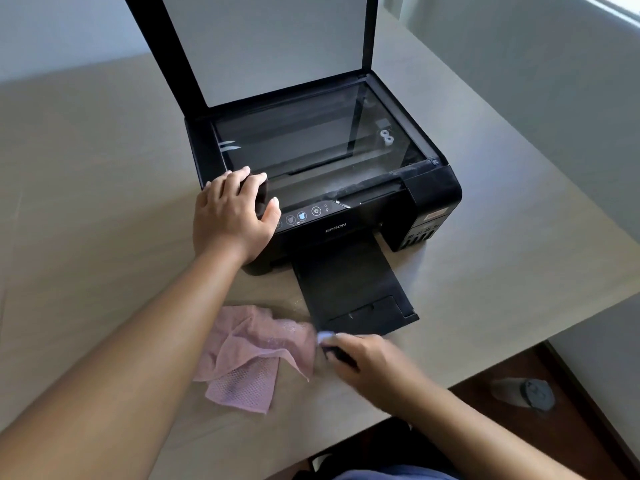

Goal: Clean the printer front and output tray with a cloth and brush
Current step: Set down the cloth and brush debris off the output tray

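— Where does everything sit?

— The black plastic printer (346,209) stands on the beige matte table (104,168). Its scanner lid (277,46) is raised upright and its flat black output tray (349,282) is pulled out toward the person.

— And the hands?

— The left hand (232,220) clasps the printer's front left corner — fingers bent over the top edge by the glass, thumb down beside the control panel (304,214). The right hand (374,358) is closed round a small dark-handled brush (332,349) with pale bristles, right at the tray's near left corner. It's blurred, so I can't tell whether the bristles touch.

— The cloth?

— The crumpled pink mesh cloth (252,355) lies loose on the table between the forearms — just left of the tray's end, beside the brush.
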A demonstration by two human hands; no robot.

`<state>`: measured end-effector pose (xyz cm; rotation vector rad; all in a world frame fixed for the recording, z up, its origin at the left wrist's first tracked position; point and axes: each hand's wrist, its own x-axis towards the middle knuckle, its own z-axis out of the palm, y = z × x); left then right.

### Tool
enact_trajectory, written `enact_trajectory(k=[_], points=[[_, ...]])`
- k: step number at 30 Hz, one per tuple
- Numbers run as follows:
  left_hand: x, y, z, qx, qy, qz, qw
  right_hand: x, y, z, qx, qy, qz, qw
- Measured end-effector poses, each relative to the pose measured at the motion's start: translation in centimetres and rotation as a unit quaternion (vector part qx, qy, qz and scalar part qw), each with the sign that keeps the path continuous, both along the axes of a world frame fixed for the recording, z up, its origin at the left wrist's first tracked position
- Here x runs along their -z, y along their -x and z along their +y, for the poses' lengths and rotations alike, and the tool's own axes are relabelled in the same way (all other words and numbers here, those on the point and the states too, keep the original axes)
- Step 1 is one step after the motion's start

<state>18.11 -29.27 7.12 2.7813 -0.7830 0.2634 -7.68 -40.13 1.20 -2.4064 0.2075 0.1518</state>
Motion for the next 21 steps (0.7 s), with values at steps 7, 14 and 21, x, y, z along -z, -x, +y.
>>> enact_trajectory(k=[7, 14, 21], points=[[0.0, 0.0, -0.1, 0.000, 0.001, -0.002, 1.000, -0.1, -0.5, -7.1, 0.296, 0.105, -0.057, 0.948], [0.1, 0.0, -0.1, 0.000, 0.004, -0.006, 1.000, 0.0, -1.2, 1.2, -0.004, -0.078, 0.033, 0.996], [0.1, -0.1, -0.1, 0.000, 0.004, -0.007, 1.000, 0.4, 0.5, -8.7, 0.369, 0.036, -0.057, 0.927]])
